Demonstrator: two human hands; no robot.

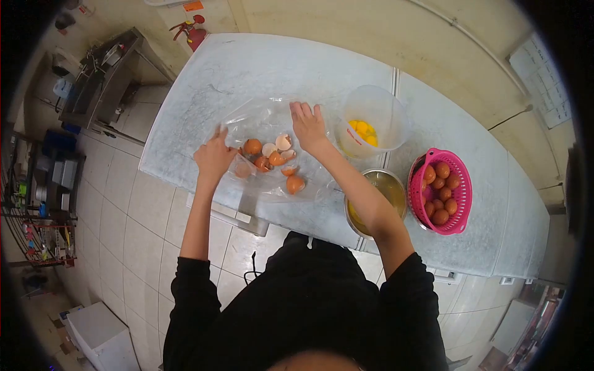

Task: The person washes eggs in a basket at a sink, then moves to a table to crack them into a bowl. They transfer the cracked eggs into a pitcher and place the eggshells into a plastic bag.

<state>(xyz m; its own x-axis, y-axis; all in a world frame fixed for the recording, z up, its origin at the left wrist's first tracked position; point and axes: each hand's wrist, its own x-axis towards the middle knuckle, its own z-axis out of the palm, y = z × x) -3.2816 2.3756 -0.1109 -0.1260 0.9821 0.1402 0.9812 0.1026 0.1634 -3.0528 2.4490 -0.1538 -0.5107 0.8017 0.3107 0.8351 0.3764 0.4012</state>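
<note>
A clear plastic bag [253,117] lies spread on the pale worktop, with several cracked brown eggshells [262,162] on it. At its left edge, my left hand [213,157] has its fingers closed on the film, thumb towards the shells. My right hand [308,127] grips the bag near its upper edge, fingers bent; the exact hold is partly hidden. Right of that hand stands a translucent plastic tub [387,114] with egg yolks [364,132] inside. Under my right forearm, a metal bowl [401,195] containing yellowish liquid is partly covered.
A pink basket [464,185] of whole brown eggs [440,191] stands at the right on the worktop [192,105]. A red fire extinguisher [197,38] is by the wall beyond the far left corner. A metal sink unit [114,80] stands across the floor at left.
</note>
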